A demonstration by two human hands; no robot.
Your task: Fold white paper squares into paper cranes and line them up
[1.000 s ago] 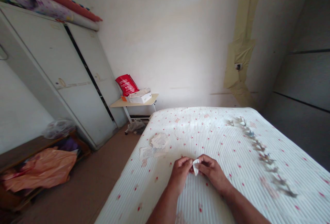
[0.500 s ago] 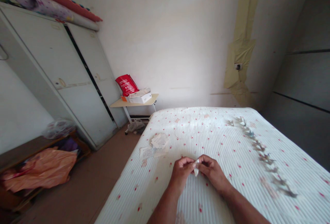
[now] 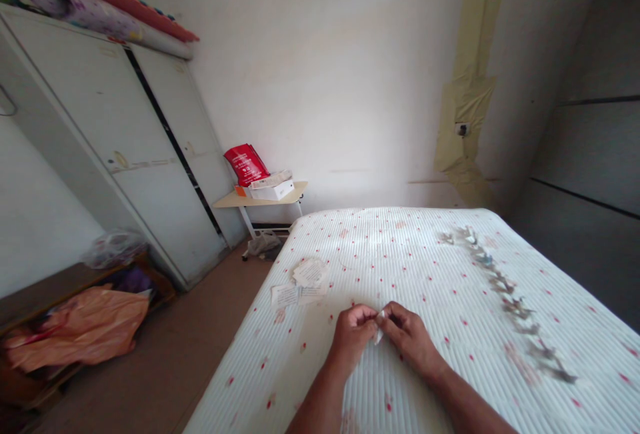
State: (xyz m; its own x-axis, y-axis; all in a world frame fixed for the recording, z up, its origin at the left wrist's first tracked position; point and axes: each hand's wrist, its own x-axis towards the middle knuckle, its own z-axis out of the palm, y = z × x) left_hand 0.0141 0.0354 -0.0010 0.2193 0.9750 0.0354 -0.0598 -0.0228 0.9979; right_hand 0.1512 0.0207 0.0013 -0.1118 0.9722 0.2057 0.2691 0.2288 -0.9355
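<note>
Between my fingertips, above the near half of the bed, is a small folded piece of paper [image 3: 379, 336], pale and narrow, mostly covered by the fingers. My left hand [image 3: 356, 327] pinches it from the left, while my right hand [image 3: 406, 329] grips its upper end between thumb and fingers. Off to the right, a slanting row of several small folded paper figures [image 3: 500, 282] lies on the bedspread. Several loose printed paper sheets [image 3: 310, 273] lie to the left, beyond my left hand, partly overlapping.
The white striped bedspread [image 3: 380, 254] with red dots spans the bed. Behind its far left corner, a small table [image 3: 227, 201] bears a red bag [image 3: 247, 164] and a white box [image 3: 275, 190]. A grey cabinet [image 3: 145, 154] stands at left, near an orange cloth or bag [image 3: 80, 327].
The folded paper has tilted, its lower tip swinging slightly left. My right fingers have shifted a little over it; both hands stay in nearly the same place.
</note>
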